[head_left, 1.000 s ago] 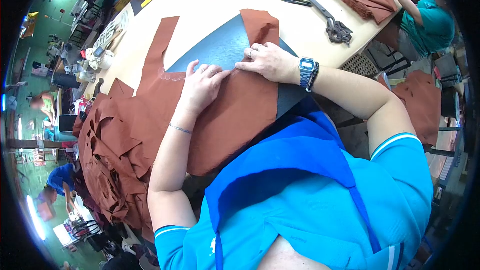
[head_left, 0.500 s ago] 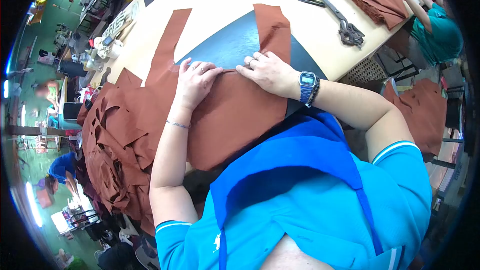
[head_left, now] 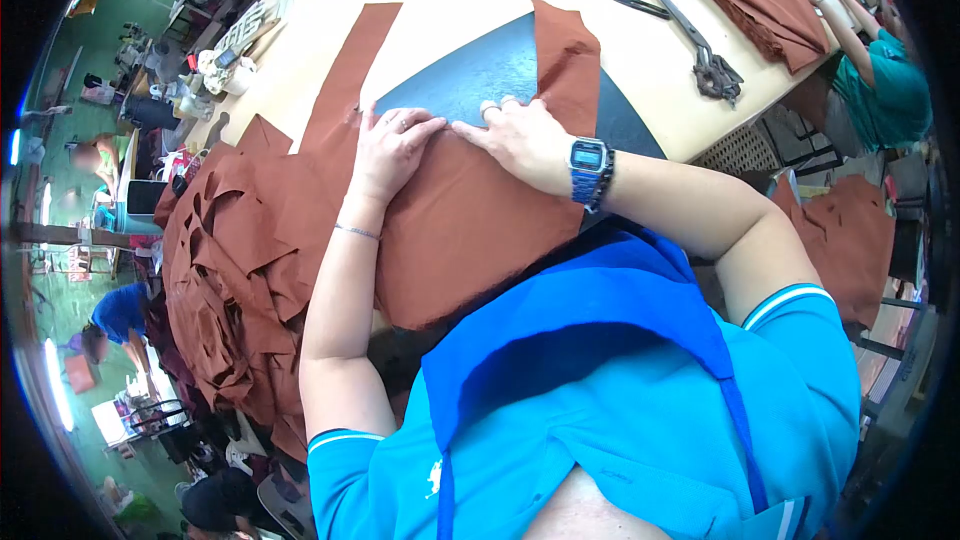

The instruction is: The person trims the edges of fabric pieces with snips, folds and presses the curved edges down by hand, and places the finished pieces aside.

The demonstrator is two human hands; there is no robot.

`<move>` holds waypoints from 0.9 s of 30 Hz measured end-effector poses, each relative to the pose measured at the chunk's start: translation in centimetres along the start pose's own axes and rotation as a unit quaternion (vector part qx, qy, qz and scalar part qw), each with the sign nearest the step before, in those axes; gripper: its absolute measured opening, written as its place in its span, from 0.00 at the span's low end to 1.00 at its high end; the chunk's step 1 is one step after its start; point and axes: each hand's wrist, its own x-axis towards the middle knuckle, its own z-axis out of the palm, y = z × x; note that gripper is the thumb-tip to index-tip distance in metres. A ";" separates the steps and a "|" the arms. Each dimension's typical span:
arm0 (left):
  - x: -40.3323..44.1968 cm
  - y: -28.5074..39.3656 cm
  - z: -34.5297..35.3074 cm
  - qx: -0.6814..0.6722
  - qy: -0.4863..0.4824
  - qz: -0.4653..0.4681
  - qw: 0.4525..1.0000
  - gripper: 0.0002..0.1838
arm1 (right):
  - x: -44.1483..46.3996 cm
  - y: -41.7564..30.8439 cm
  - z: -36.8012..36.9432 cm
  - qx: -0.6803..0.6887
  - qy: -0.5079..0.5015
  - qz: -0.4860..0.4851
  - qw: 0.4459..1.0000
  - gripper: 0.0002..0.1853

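A large brown leather-like piece [head_left: 480,240] with a U-shaped cutout lies across the table edge, its two strips reaching away from me. Under it shows a dark, shiny board [head_left: 460,70]. Both hands work at the cutout's near edge. My left hand [head_left: 392,152] is closed there, thumb and fingers pinching the edge. Close beside it, my right hand [head_left: 522,143] has its index finger and thumb closed at the same edge, the other fingers bent over the board. The fingertips nearly meet, and the exact grip beneath them is partly hidden.
A heap of brown pieces [head_left: 225,290] lies left of my left arm. Large scissors [head_left: 690,35] and small black snips [head_left: 640,6] lie at the far right, near a brown stack [head_left: 750,0]. A person in teal [head_left: 880,90] works beyond that stack.
My right hand has moved left, bringing its fingertips nearer my left hand. The folded edge seen between them earlier is now mostly covered. The view has shifted slightly.
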 end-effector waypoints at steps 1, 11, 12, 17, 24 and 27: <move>0.0 0.0 -0.1 -0.003 -0.003 -0.004 1.000 0.08 | 0.7 -0.4 -0.2 -0.020 -0.023 0.010 0.999 0.28; -0.3 0.1 -0.8 -0.050 0.012 -0.085 0.995 0.10 | -4.7 4.1 -2.9 -0.016 0.020 -0.051 0.998 0.10; -0.4 0.0 -1.0 -0.064 0.039 -0.110 0.991 0.12 | -5.7 4.7 -3.0 0.048 0.045 -0.034 0.997 0.08; -4.6 -2.6 -3.7 -0.079 -0.101 -0.135 0.983 0.20 | -7.5 6.4 -1.1 0.214 0.117 0.026 0.969 0.11; -3.7 3.2 -6.1 -0.062 -0.164 -0.116 0.978 0.34 | 0.2 13.8 -5.6 -0.004 0.162 0.127 0.979 0.15; -2.9 7.1 -4.1 -0.071 -0.186 -0.112 0.974 0.46 | 3.6 15.0 -5.9 0.018 0.390 -0.018 0.920 0.17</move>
